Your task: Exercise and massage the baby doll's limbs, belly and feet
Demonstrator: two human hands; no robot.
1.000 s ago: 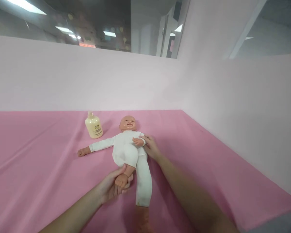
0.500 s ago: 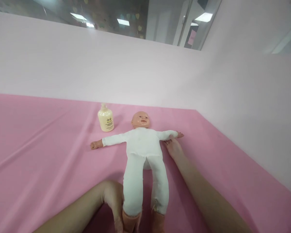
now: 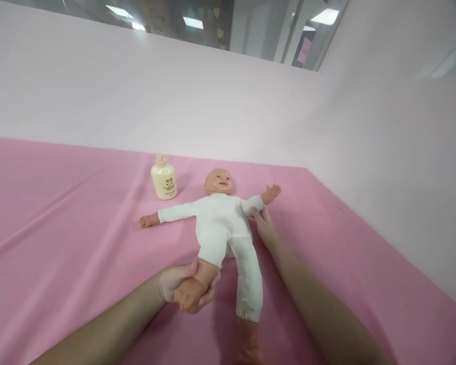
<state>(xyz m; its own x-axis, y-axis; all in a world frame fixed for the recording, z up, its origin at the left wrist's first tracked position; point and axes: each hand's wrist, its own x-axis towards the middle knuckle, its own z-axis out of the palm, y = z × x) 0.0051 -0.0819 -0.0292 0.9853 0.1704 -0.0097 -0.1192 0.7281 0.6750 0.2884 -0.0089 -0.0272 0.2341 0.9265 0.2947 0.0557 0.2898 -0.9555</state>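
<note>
A baby doll (image 3: 224, 218) with a white cloth body lies on its back, head away from me. My left hand (image 3: 182, 284) is wrapped round the lower part of its left-side leg, which is raised and bent toward its body, the foot (image 3: 190, 294) pointing at me. On the other side my right hand (image 3: 264, 223) grips the doll's sleeved arm (image 3: 254, 204) from below, lifting it so that the small hand (image 3: 271, 193) points up and outward. The other leg (image 3: 250, 284) lies straight; the other arm (image 3: 178, 212) stretches out to the left.
A cream-coloured pump bottle (image 3: 164, 180) stands left of the doll's head. Pink cloth (image 3: 79, 213) with a few creases covers the surface. A pale wall (image 3: 175, 101) rises behind and to the right, with a window (image 3: 175, 23) above it.
My left hand has raised the doll's leg and bent it up toward the body. My right hand has lifted the arm, whose small hand has moved up and slightly inward.
</note>
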